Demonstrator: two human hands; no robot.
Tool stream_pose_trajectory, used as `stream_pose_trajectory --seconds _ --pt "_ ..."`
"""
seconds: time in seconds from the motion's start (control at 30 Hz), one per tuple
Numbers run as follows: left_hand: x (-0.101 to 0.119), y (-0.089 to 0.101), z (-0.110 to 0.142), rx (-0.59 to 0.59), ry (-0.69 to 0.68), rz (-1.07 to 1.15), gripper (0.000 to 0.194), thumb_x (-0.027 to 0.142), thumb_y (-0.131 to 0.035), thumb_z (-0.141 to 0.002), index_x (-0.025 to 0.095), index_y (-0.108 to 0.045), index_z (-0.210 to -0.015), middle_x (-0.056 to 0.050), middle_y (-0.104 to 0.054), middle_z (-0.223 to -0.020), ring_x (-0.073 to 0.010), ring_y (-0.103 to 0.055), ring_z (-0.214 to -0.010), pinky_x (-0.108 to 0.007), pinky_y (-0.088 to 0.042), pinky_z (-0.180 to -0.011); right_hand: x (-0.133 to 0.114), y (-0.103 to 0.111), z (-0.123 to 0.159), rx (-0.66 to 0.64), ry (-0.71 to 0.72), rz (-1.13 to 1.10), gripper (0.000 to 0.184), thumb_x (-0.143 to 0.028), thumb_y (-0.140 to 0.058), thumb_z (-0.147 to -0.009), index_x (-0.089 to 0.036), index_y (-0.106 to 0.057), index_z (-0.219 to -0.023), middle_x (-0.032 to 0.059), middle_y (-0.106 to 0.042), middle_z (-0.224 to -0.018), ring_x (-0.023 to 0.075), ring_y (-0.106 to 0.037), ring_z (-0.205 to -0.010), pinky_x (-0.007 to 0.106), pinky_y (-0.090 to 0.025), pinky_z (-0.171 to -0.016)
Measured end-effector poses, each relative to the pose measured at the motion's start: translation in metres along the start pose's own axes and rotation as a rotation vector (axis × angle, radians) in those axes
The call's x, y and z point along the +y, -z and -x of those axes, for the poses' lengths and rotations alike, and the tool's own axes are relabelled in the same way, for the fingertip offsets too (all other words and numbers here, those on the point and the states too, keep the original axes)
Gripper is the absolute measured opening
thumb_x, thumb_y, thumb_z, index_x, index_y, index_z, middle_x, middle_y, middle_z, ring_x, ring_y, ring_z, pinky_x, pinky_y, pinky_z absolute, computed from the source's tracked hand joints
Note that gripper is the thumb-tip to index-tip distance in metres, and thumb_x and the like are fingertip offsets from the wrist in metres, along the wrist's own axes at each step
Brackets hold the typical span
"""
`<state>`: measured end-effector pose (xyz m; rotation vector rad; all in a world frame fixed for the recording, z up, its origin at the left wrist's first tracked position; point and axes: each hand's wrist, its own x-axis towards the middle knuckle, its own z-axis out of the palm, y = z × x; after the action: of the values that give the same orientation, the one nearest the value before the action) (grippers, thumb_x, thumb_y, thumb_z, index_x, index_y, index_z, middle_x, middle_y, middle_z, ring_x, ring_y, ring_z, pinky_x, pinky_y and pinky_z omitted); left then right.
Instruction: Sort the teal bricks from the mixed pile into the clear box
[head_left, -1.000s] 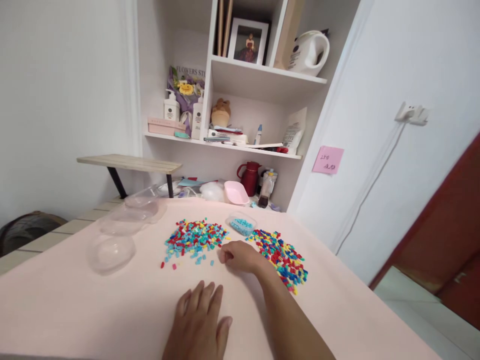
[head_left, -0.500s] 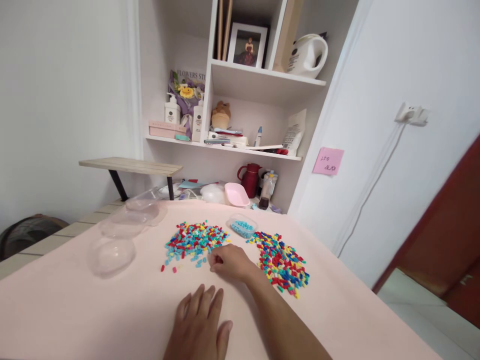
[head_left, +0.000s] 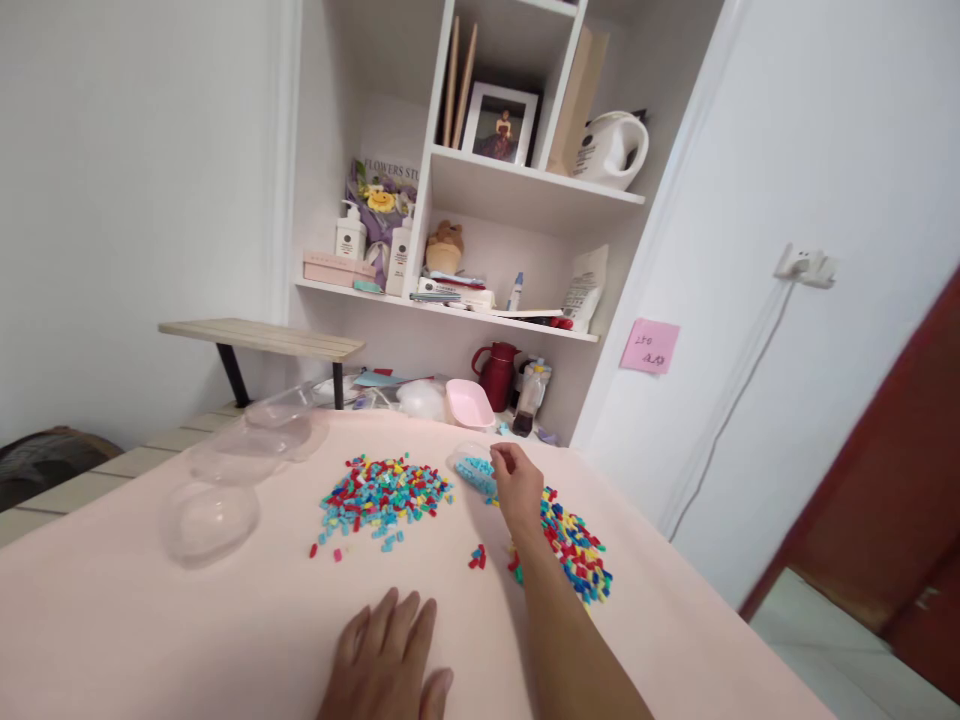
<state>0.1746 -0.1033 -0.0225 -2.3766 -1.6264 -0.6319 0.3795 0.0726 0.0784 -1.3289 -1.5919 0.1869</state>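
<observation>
My right hand is at the right rim of a small clear tub that holds light-blue bricks. Its fingers are pinched together, and whatever is between them is too small or hidden to make out. My left hand lies flat on the pink tabletop, fingers stretched out, holding nothing. Ahead of it spreads a pile of small mixed-colour bricks. A second mixed pile sits partly behind my right forearm. Between the piles lies a little cluster of mostly red bricks.
Several clear plastic tubs stand along the left edge. At the back are a pink tray, a red jug and a bottle with dark liquid. A small wooden stand rises at the left, below white shelves.
My right hand has moved from beside the left pile up and right to the clear tub. The small red cluster now shows where the hand and forearm were. My left hand stays flat.
</observation>
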Motion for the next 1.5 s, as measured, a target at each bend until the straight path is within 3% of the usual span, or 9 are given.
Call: stream_pose_trajectory --seconds 0.13,0.3,0.5,0.73,0.87,1.03,1.2,1.33,1.5 --pt "0.005 0.008 -0.001 -0.034 0.012 -0.003 0.048 0.045 -0.042 -0.094 0.035 -0.051 -0.139 -0.002 -0.059 -0.138 -0.0258 -0.054 -0.128 -0.043 -0.041 -0.101 0.003 -0.001 -0.002 -0.018 0.004 -0.008 0.048 -0.043 -0.038 -0.093 -0.016 -0.057 -0.128 0.011 -0.066 -0.107 0.0211 -0.065 -0.081 0.033 -0.05 -0.077" --pt "0.011 0.014 -0.003 -0.008 0.05 -0.026 0.045 0.043 -0.047 -0.091 0.032 -0.058 -0.133 -0.003 -0.063 -0.133 -0.0267 -0.057 -0.125 -0.044 -0.042 -0.101 -0.005 -0.006 0.005 -0.208 0.043 0.02 0.038 -0.038 -0.039 -0.095 -0.021 -0.069 -0.111 0.0031 -0.069 -0.081 0.0171 -0.064 -0.064 0.028 -0.049 -0.067" --pt "0.008 0.011 -0.001 0.028 -0.001 -0.048 0.045 0.044 -0.044 -0.093 0.034 -0.055 -0.136 -0.001 -0.062 -0.136 -0.0242 -0.056 -0.125 -0.042 -0.042 -0.1 -0.005 -0.019 0.019 -0.372 0.088 0.147 0.031 -0.02 -0.059 -0.084 -0.022 -0.072 -0.111 0.007 -0.071 -0.101 0.0191 -0.065 -0.088 0.029 -0.046 -0.083" --pt "0.017 0.022 -0.005 0.017 0.035 -0.073 0.043 0.041 -0.048 -0.09 0.031 -0.062 -0.129 -0.002 -0.065 -0.131 -0.0272 -0.06 -0.121 -0.046 -0.045 -0.097 0.0 -0.019 0.019 -0.449 0.066 0.224 0.031 -0.003 -0.052 -0.077 -0.021 -0.076 -0.086 0.006 -0.072 -0.097 0.0206 -0.064 -0.093 0.028 -0.047 -0.083" --pt "0.017 0.02 -0.004 0.041 0.018 -0.099 0.043 0.042 -0.048 -0.09 0.03 -0.062 -0.128 -0.002 -0.066 -0.13 -0.0268 -0.061 -0.12 -0.045 -0.045 -0.095 0.001 -0.018 0.019 -0.489 0.06 0.236 0.032 -0.006 -0.051 -0.08 -0.022 -0.076 -0.094 0.0053 -0.073 -0.099 0.0196 -0.065 -0.092 0.027 -0.047 -0.081" --pt "0.013 0.013 -0.003 0.169 -0.034 -0.156 0.04 0.042 -0.05 -0.089 0.03 -0.064 -0.125 -0.001 -0.068 -0.126 -0.0254 -0.063 -0.115 -0.042 -0.044 -0.092 0.003 -0.022 0.023 -0.567 0.044 0.217 0.021 -0.013 -0.064 -0.076 -0.023 -0.075 -0.091 0.0001 -0.074 -0.083 0.016 -0.066 -0.077 0.023 -0.046 -0.069" --pt "0.01 0.009 -0.002 0.32 -0.098 -0.231 0.038 0.042 -0.053 -0.087 0.029 -0.067 -0.119 0.001 -0.071 -0.12 -0.0232 -0.065 -0.109 -0.04 -0.043 -0.088 0.003 -0.026 0.024 -0.543 0.012 0.209 0.013 -0.018 -0.071 -0.072 -0.023 -0.074 -0.084 -0.0007 -0.073 -0.078 0.0154 -0.065 -0.074 0.023 -0.041 -0.063" --pt "0.002 0.003 0.0 0.349 -0.163 -0.263 0.039 0.045 -0.05 -0.09 0.029 -0.064 -0.123 0.001 -0.07 -0.123 -0.0215 -0.065 -0.109 -0.038 -0.041 -0.089 0.002 -0.027 0.023 -0.463 0.01 0.165 0.011 -0.018 -0.073 -0.067 -0.024 -0.073 -0.076 -0.0026 -0.07 -0.07 0.0152 -0.064 -0.069 0.022 -0.038 -0.059" --pt "-0.006 -0.007 -0.001 0.383 -0.195 -0.309 0.04 0.045 -0.047 -0.092 0.031 -0.061 -0.127 0.003 -0.069 -0.124 -0.0195 -0.065 -0.11 -0.037 -0.041 -0.09 0.006 -0.021 0.01 -0.205 -0.042 0.089 0.025 -0.034 -0.055 -0.086 -0.024 -0.071 -0.101 -0.0022 -0.068 -0.068 0.0149 -0.063 -0.059 0.024 -0.044 -0.058"
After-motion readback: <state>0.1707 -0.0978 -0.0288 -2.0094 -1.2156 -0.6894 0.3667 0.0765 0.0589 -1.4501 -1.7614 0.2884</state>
